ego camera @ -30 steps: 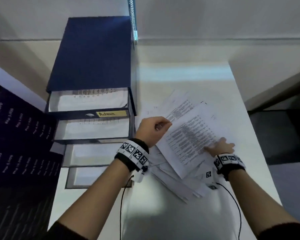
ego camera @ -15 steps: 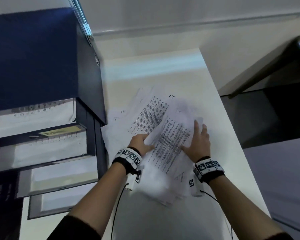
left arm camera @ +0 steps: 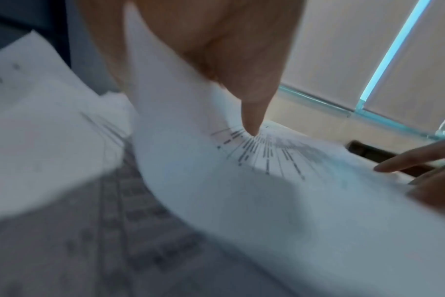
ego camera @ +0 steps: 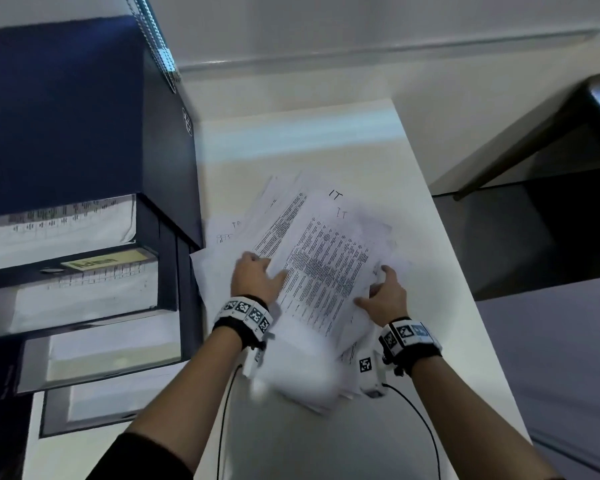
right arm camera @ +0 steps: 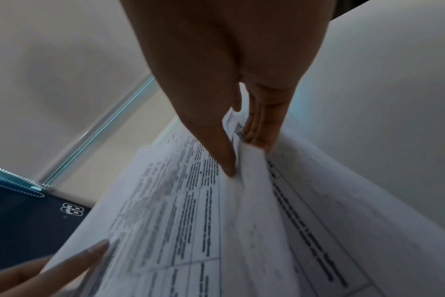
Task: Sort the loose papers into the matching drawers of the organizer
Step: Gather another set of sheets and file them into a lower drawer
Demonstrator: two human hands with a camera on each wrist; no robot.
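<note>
A loose pile of printed papers (ego camera: pixel 312 271) lies fanned on the white table (ego camera: pixel 326 438), right of the dark blue drawer organizer (ego camera: pixel 84 116). Its top sheets are marked "IT" by hand. My left hand (ego camera: pixel 257 277) grips the left edge of the top printed sheets (left arm camera: pixel 241 180), thumb on the print and fingers underneath. My right hand (ego camera: pixel 383 292) pinches their right edge (right arm camera: pixel 244 160) between thumb and fingers. The organizer's drawers (ego camera: pixel 84 292) stand pulled out in steps and hold papers; one front carries a yellow label reading "Admin" (ego camera: pixel 101 262).
The table's right edge (ego camera: pixel 465 306) drops off to a dark floor area. A wall runs behind the table. Cables (ego camera: pixel 420 420) trail from both wrist bands toward me across the near table.
Both hands have closed on the side edges of the top sheets; the right hand went from lying flat to pinching. The head view swung right, so the organizer shifted left.
</note>
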